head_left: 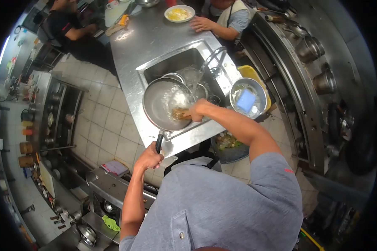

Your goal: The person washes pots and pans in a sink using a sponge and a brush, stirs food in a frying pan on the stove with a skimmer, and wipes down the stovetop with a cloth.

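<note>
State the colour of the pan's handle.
The pan's handle is black, seen best in the head view.

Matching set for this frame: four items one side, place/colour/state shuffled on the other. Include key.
Things
1. Left hand
2. Right hand
3. Sponge
4. White dish of yellow food

Place, colour or state
A. Blue, inside the round metal bowl beside the sink
B. On the metal worktop, near another person's hand
C. Closed around the black pan handle
D. Holding a brown scrubber against the inside of the pan

Right pairs: 1-C, 2-D, 3-A, 4-B
</note>
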A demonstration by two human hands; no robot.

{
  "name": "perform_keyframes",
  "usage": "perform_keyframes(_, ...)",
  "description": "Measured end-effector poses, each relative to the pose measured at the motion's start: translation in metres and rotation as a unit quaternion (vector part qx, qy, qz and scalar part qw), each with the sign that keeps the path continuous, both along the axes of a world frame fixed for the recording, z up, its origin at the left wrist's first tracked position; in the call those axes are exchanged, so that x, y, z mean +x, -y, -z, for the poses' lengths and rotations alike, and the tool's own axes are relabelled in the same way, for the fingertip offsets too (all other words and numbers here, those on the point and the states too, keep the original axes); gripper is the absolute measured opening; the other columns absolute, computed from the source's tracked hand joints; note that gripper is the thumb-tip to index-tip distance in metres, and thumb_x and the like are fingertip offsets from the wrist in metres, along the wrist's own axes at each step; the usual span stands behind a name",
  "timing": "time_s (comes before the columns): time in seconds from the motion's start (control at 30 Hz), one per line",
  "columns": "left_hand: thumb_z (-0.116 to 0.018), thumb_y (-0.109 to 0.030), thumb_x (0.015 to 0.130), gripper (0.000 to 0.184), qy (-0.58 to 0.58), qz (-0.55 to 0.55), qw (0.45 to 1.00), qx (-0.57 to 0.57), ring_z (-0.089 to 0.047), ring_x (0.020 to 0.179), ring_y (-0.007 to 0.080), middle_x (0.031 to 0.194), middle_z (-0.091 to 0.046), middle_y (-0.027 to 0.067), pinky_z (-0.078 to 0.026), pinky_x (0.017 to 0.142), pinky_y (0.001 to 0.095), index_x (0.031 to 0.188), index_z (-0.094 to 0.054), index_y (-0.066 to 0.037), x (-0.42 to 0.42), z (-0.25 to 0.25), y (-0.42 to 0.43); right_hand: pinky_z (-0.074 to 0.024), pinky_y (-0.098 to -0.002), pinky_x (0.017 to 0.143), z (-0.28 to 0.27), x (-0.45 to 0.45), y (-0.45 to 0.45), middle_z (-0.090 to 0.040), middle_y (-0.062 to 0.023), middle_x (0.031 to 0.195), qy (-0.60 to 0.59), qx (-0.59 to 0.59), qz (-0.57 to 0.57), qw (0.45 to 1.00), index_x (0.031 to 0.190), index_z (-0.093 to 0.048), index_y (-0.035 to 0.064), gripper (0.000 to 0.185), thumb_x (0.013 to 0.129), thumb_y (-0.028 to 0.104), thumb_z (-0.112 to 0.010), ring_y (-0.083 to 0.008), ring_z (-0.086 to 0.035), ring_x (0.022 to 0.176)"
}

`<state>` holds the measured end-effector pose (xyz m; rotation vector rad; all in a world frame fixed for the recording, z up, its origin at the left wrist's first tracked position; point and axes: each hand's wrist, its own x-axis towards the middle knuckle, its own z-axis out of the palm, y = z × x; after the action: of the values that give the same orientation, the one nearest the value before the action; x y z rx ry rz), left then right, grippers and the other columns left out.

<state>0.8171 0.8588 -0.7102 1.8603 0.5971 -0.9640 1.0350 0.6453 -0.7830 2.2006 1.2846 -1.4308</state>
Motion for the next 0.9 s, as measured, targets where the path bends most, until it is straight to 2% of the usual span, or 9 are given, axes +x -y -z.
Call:
perform_keyframes(0.07, -0.060, 0.000, 0.081, 0.042, -0.007, -0.012, 1.000, 0.004, -0.053, 0.046, 0.0134, 0.066, -0.055, 0.0050, -0.037, 0.038, 0.0291, 0.120, -0.045, 0.001, -0.001, -0.004, -0.001, -0.0491, -0.0435, 0.101, -0.009, -0.003, -0.015, -0.061, -0.0064, 0.143, 0.044, -0.020, 0.069, 0.996, 0.157, -0.037, 0.0393, 0.090, 0.076, 0.022, -0.071, -0.0337, -0.059, 0.127)
perform_keyframes(0.27, -0.060, -0.002, 0.079, 0.041, -0.001, 0.029, 0.998, 0.056, -0.056, 0.048, 0.0149, 0.066, -0.056, 0.0064, -0.040, 0.038, 0.0311, 0.117, -0.045, 0.001, 0.003, -0.003, 0.001, -0.0457, -0.0413, 0.105, -0.024, -0.036, -0.057, -0.060, -0.0226, 0.140, -0.108, 0.191, 0.139, 0.966, 0.160, -0.032, 0.0374, 0.095, 0.075, 0.022, -0.073, -0.0354, -0.060, 0.125)
perform_keyframes(0.4, -0.054, 0.000, 0.079, 0.038, 0.024, 0.026, 0.997, 0.069, -0.063, 0.049, 0.0235, 0.067, -0.061, 0.0161, -0.043, 0.038, 0.0351, 0.115, -0.045, 0.008, -0.001, -0.004, 0.016, -0.0414, -0.0390, 0.111, 0.057, -0.014, -0.093, -0.045, -0.0221, 0.155, -0.164, 0.351, 0.516, 0.764, 0.163, -0.024, 0.0234, 0.097, 0.079, 0.013, -0.072, -0.0337, -0.054, 0.133)
perform_keyframes(0.43, -0.054, -0.001, 0.079, 0.040, 0.033, 0.026, 0.996, 0.074, -0.064, 0.050, 0.0244, 0.069, -0.062, 0.0184, -0.044, 0.039, 0.0366, 0.117, -0.044, 0.009, -0.002, 0.001, 0.016, -0.0414, -0.0390, 0.111, 0.060, -0.012, -0.099, -0.045, -0.0221, 0.155, -0.170, 0.347, 0.515, 0.765, 0.163, -0.024, 0.0234, 0.097, 0.079, 0.013, -0.072, -0.0337, -0.054, 0.133)
perform_keyframes(0.5, -0.054, 0.000, 0.079, 0.041, 0.019, 0.021, 0.997, 0.071, -0.064, 0.050, 0.0245, 0.070, -0.062, 0.0189, -0.045, 0.040, 0.0371, 0.117, -0.044, 0.009, -0.004, 0.003, 0.013, -0.0352, -0.0392, 0.117, 0.069, -0.027, -0.108, -0.034, -0.0257, 0.161, -0.240, 0.368, 0.661, 0.608, 0.164, -0.022, 0.0169, 0.101, 0.076, 0.014, -0.073, -0.0356, -0.040, 0.146)
perform_keyframes(0.53, -0.053, 0.000, 0.079, 0.042, 0.026, 0.020, 0.997, 0.068, -0.064, 0.050, 0.0245, 0.072, -0.063, 0.0193, -0.046, 0.040, 0.0377, 0.118, -0.044, 0.009, -0.003, 0.005, 0.014, -0.0352, -0.0392, 0.117, 0.065, -0.033, -0.106, -0.034, -0.0257, 0.161, -0.243, 0.362, 0.660, 0.612, 0.164, -0.022, 0.0169, 0.101, 0.076, 0.014, -0.073, -0.0356, -0.040, 0.146)
perform_keyframes(0.63, -0.057, -0.001, 0.080, 0.045, 0.019, 0.020, 0.998, 0.062, -0.062, 0.049, 0.0205, 0.070, -0.061, 0.0142, -0.044, 0.038, 0.0349, 0.122, -0.042, 0.006, -0.006, 0.008, 0.009, -0.0287, -0.0422, 0.121, 0.022, -0.043, -0.083, -0.030, -0.0240, 0.163, -0.283, 0.315, 0.457, 0.782, 0.164, -0.019, 0.0230, 0.103, 0.078, 0.019, -0.075, -0.0351, -0.034, 0.149)
perform_keyframes(0.73, -0.060, -0.002, 0.081, 0.048, 0.013, 0.016, 0.998, 0.059, -0.058, 0.047, 0.0158, 0.066, -0.058, 0.0082, -0.039, 0.036, 0.0314, 0.125, -0.042, 0.003, -0.010, 0.009, 0.007, -0.0327, -0.0443, 0.118, -0.017, -0.040, -0.030, -0.042, -0.0194, 0.158, -0.220, 0.168, 0.192, 0.942, 0.162, -0.025, 0.0366, 0.098, 0.079, 0.028, -0.078, -0.0365, -0.044, 0.142)
perform_keyframes(0.9, -0.060, -0.001, 0.081, 0.047, 0.000, -0.007, 1.000, 0.016, -0.055, 0.046, 0.0144, 0.066, -0.056, 0.0065, -0.037, 0.037, 0.0302, 0.125, -0.044, 0.001, -0.012, 0.006, 0.002, -0.0409, -0.0447, 0.112, 0.052, -0.001, 0.000, -0.049, -0.0184, 0.153, -0.119, 0.036, 0.050, 0.991, 0.161, -0.026, 0.0375, 0.097, 0.077, 0.026, -0.072, -0.0357, -0.053, 0.135)
